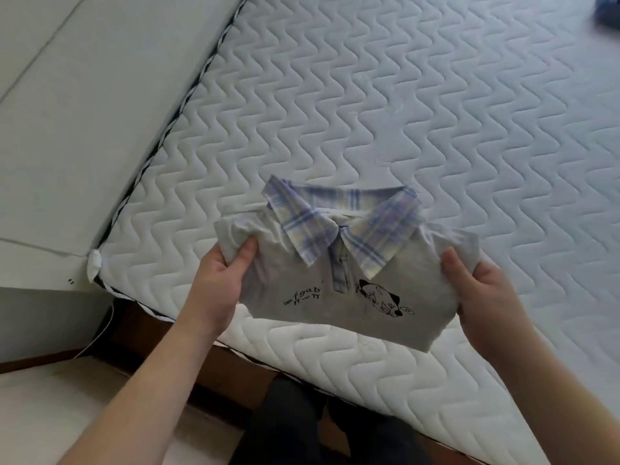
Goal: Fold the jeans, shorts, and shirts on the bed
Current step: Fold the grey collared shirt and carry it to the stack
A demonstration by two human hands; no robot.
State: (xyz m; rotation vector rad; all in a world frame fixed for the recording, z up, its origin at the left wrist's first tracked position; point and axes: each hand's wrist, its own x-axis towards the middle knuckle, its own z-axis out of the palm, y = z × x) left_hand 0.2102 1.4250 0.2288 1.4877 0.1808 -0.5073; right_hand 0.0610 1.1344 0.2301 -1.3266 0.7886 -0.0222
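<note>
- Head view: I have the folded grey shirt (335, 290) just above the near edge of the bed (436, 112), plaid collar pointing away from me.
- My left hand (218, 283) pinches its left edge, thumb on top; my right hand (483, 290) grips the right edge.
- It looks light, soft and floppy; I judge that holding both side edges keeps the fold from sagging open.
- Dark clothing (609, 13) lies at the far corner.

A matt grey knit shirt (339, 297) with a woven plaid cloth collar (342, 223) and a flat black print, above a white quilted mattress (436, 112) stitched in wavy lines; brown wood frame (231, 364) below.
</note>
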